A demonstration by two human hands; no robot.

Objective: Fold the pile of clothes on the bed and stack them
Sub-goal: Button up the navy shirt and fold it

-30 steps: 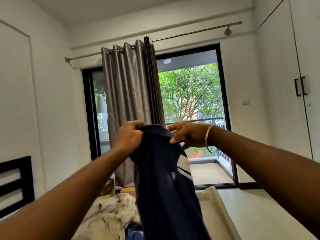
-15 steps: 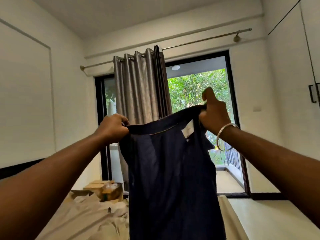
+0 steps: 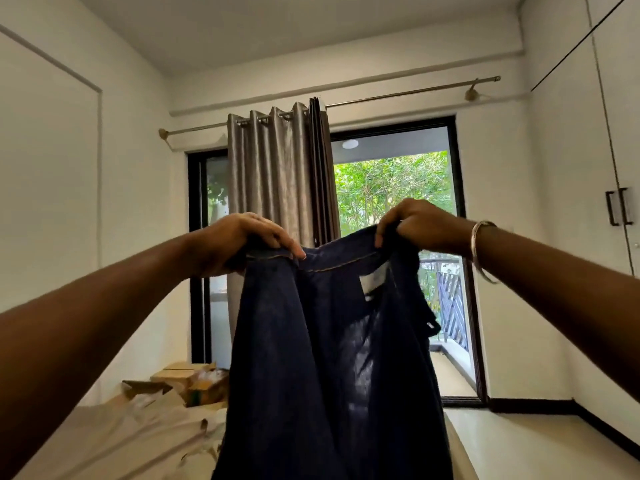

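A dark navy garment (image 3: 325,368) hangs in front of me at chest height, spread wide by its stitched top edge, with a white label showing on its inside. My left hand (image 3: 242,244) grips the left end of that edge, fingers curled over the hem. My right hand (image 3: 415,225), a metal bangle on its wrist, grips the right end slightly higher. The cloth falls straight down and hides the middle of the bed (image 3: 86,441). Pale crumpled clothes (image 3: 173,431) lie on the bed at lower left.
Cardboard boxes (image 3: 194,379) stand past the bed's far end. A grey curtain (image 3: 277,209) hangs beside the open balcony door (image 3: 394,188). White wardrobe doors (image 3: 609,168) line the right wall. Pale floor (image 3: 519,445) runs along the bed's right side.
My hands have drawn apart along the garment's top edge, stretching it wide from a bunched hold. My right hand has come down from its raised position, and the view has tilted upward.
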